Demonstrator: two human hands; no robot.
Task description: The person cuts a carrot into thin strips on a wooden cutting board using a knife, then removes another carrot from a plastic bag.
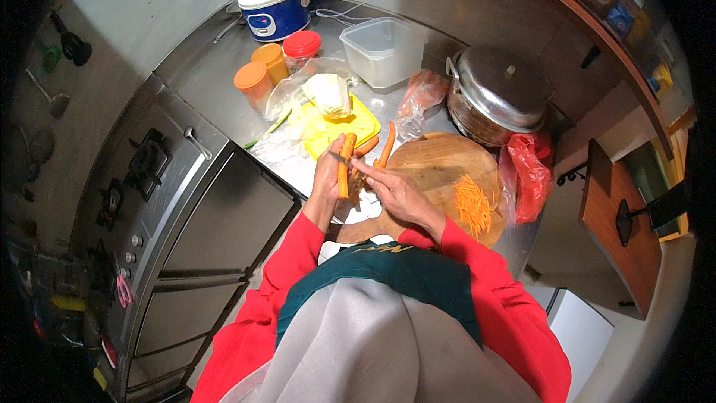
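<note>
My left hand grips a carrot upright over the counter's front edge. In my right hand is a knife, its blade lying across the carrot's upper part. Dark peelings are below the hands. Two more carrots, one slim and upright in the view and one partly hidden, rest just beyond them. A round wooden cutting board lies at the right, with a heap of orange carrot strips on it.
A cut cabbage sits on a yellow tray. Behind stand lidded jars, a clear plastic tub and a blue rice cooker. A lidded metal pot and red plastic bag flank the board; a gas stove is left.
</note>
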